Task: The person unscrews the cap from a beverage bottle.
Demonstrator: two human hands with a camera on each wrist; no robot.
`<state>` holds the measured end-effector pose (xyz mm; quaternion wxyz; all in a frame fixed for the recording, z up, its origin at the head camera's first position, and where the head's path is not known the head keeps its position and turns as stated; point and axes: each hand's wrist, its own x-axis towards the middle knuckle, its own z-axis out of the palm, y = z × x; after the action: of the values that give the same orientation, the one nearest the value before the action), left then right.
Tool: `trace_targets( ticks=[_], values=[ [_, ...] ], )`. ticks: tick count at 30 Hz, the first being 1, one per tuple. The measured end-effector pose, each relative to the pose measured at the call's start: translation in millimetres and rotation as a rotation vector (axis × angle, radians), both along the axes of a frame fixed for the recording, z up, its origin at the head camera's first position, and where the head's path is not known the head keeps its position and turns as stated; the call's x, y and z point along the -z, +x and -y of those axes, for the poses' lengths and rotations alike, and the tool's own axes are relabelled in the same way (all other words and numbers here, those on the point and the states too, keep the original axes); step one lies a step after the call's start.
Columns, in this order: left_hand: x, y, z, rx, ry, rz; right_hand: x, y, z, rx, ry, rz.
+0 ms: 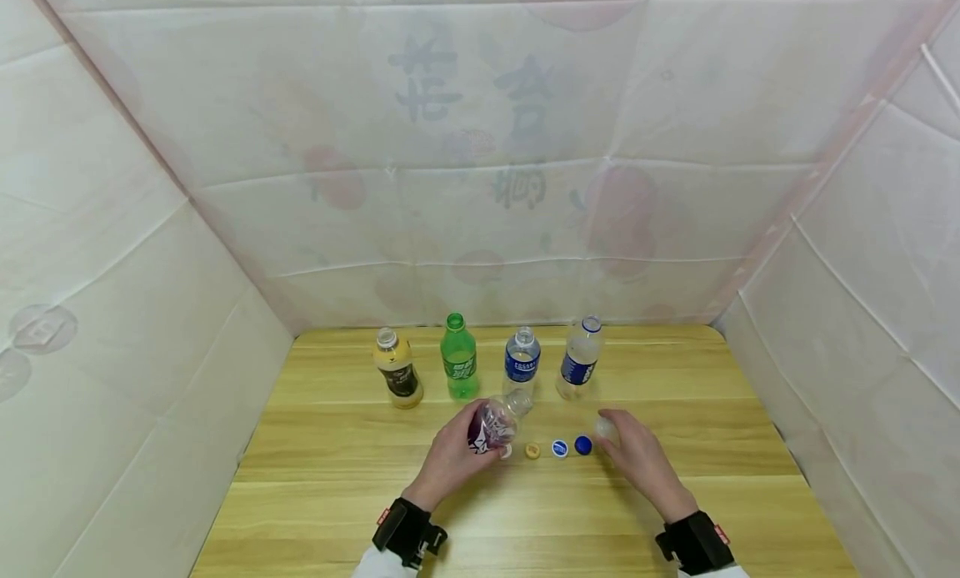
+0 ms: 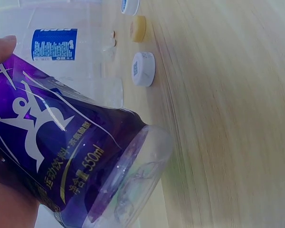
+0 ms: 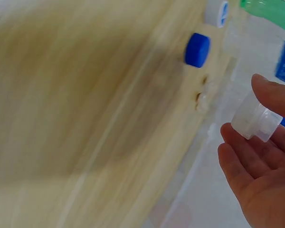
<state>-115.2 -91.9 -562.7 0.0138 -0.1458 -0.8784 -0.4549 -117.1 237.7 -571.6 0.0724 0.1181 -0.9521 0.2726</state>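
My left hand (image 1: 452,451) grips a clear bottle with a purple label (image 2: 52,142), tilted above the table. In the head view its neck points away and to the right. Between thumb and fingers, my right hand (image 3: 261,166) pinches a translucent white cap (image 3: 252,118). A blue cap (image 1: 582,445) lies just left of that hand. Leftward from it, in a row, are a white cap with blue print (image 1: 559,449), a yellow cap (image 1: 532,451) and another white cap (image 2: 143,69), partly hidden by my left hand in the head view.
Along the back stand uncapped bottles: one with yellowish contents and a black label (image 1: 400,382), a green bottle (image 1: 459,357), and two clear ones with blue labels, a left bottle (image 1: 522,363) and a right bottle (image 1: 579,365). Fabric walls (image 1: 480,219) enclose the wooden table (image 1: 315,478).
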Motion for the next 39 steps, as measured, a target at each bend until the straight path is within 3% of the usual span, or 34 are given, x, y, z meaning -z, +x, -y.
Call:
trace_targets(
  ticks=[6, 13, 18, 29, 39],
  values=[
    [-0.6, 1.0, 0.6, -0.012, -0.002, 0.011, 11.8, 2.5, -5.4, -0.015, 0.029, -0.021],
    [1.1, 1.1, 1.6, -0.010, -0.003, 0.010, 25.2, 1.5, -10.7, -0.001, 0.059, 0.074],
    [1.3, 1.2, 2.1, -0.009, 0.004, 0.018, 27.6, 0.1, -12.7, 0.001, 0.078, 0.134],
    [0.8, 1.2, 1.7, -0.012, -0.005, 0.013, 32.8, -2.4, -14.0, -0.009, 0.102, 0.101],
    [0.8, 0.9, 1.3, -0.011, 0.002, 0.002, 31.0, -5.6, -16.6, -0.016, 0.120, 0.169]
  ],
)
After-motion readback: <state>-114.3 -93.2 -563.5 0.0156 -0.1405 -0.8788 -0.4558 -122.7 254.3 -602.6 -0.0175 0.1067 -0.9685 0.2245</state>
